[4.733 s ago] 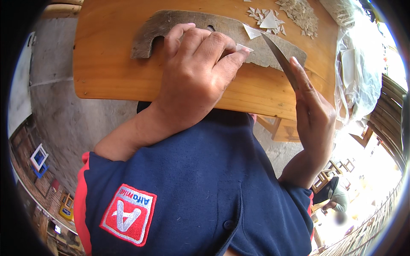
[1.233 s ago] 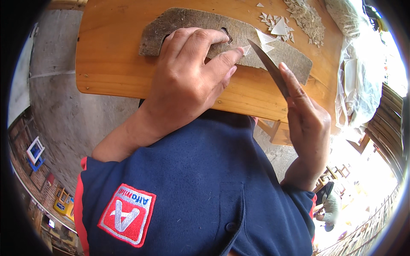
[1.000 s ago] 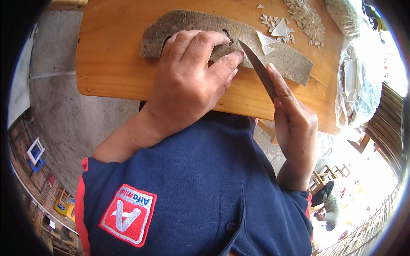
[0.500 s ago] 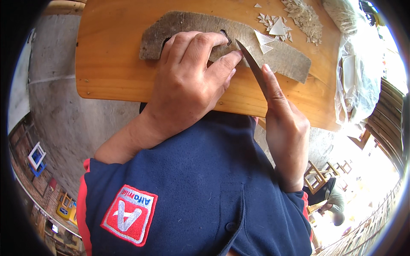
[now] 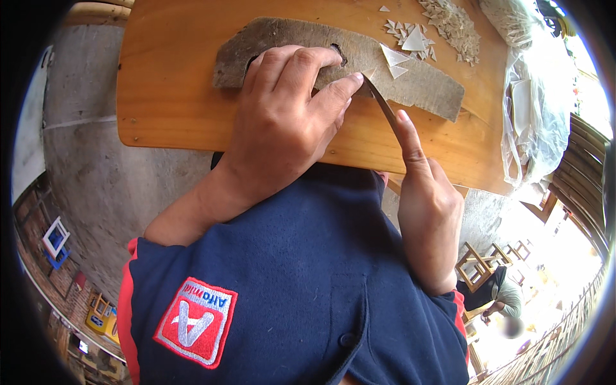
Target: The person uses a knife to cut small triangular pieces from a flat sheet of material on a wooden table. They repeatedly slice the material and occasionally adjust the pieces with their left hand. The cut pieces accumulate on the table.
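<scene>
A worn grey-brown wooden board [image 5: 420,92] with cut-out holes lies on the table. My left hand [image 5: 282,109] is closed over its middle, fingers curled at the holes. The left thumb presses on the board, beside what looks like a small pale sliver. In my right hand [image 5: 430,199] is a knife [image 5: 385,110] with a dark, narrow, curved blade. The index finger lies along the blade, and the tip touches down right by my left thumb. Just right of there, white triangular pieces [image 5: 393,56] rest on the board.
Small white triangles [image 5: 414,40] and a heap of chips [image 5: 454,24] lie at the far right of the orange-brown wooden table [image 5: 173,96]. A clear plastic bag [image 5: 536,109] hangs over its right edge. Another person [image 5: 500,296] bends near wooden stools at the lower right.
The knife has moved slightly toward me, its tip coming from the upper side of my left thumb down beside it. My right hand has lowered a little; the left stays put.
</scene>
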Demonstrator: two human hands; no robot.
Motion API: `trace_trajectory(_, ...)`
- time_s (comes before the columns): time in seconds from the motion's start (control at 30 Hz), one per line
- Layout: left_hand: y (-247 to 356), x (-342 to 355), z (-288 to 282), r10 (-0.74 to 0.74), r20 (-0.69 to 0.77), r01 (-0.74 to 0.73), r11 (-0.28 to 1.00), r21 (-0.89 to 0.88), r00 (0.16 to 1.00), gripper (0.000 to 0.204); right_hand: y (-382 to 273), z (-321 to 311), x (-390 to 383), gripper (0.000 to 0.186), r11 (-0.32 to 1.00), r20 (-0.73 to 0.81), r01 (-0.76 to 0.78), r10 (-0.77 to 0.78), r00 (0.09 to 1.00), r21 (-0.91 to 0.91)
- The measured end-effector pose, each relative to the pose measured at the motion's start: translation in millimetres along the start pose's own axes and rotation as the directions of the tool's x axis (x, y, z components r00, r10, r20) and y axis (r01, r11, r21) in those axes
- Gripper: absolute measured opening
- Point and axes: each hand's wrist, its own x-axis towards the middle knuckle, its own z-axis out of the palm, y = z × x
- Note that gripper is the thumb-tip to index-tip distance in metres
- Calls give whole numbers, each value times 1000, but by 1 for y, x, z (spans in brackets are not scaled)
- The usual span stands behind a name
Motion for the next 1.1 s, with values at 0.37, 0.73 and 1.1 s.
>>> trace_trajectory(0.37,0,-2,0,-18,-10,18,999,-45,1000,32,10,-4,0,71,936,9,-123,127,992,330)
trace_trajectory(0.73,4,2,1,14,37,-14,1000,16,999,35,18,-4,-3,73,938,-17,-91,103,995,333)
trace_trajectory(1.1,4,3,3,-32,59,28,998,61,998,37,17,-7,-2,75,965,30,-108,104,994,237)
